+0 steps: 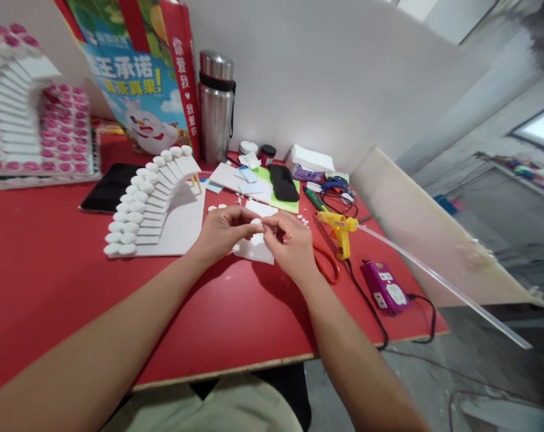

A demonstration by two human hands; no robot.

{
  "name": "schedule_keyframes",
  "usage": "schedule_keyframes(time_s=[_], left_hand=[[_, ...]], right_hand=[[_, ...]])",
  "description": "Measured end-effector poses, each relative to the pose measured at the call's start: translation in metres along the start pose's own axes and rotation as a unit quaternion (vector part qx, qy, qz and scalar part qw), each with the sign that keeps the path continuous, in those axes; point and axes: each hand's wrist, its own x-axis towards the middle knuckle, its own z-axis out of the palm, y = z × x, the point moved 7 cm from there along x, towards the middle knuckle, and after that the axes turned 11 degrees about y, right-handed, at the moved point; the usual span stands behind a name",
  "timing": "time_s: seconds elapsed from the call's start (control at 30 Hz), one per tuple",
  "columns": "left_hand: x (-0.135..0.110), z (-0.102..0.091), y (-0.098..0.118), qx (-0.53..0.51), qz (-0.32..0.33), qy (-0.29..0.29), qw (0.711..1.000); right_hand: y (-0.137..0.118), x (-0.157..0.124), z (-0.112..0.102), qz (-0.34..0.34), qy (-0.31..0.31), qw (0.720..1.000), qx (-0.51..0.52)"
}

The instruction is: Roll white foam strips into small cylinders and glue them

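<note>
Between the fingertips of both hands is a small white oval piece (256,222). My left hand (224,229) pinches it from the left, and my right hand (292,240) closes on its other side. Below them lies a white sheet (256,252) on the red table. To the left stands a curved white model staircase (152,219), its outer side lined with rows of similar white ovals, on a white base board (182,225). A few loose white ovals (218,207) lie just behind my left hand.
On the right are a yellow glue gun (339,228) with a long clear stick, orange-handled scissors (328,264) and a purple power socket (384,288). A steel flask (215,108), a printed bag (141,78) and a pink-dotted staircase model (65,132) stand behind. A black phone (283,183) lies farther back.
</note>
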Motion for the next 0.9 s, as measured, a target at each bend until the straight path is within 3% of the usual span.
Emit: schedule_keyframes(time_s=[0.6,0.9], left_hand=[[0.0007,-0.0074,-0.0034,0.026,0.035,0.040,0.998],[-0.0003,-0.0084,-0.0055,0.060,0.091,0.044,0.993]], right_hand=[[-0.0033,-0.0029,0.0049,-0.035,-0.010,0.999,0.002],[0.0010,-0.0064,0.0077,-0.038,-0.024,0.999,-0.011]])
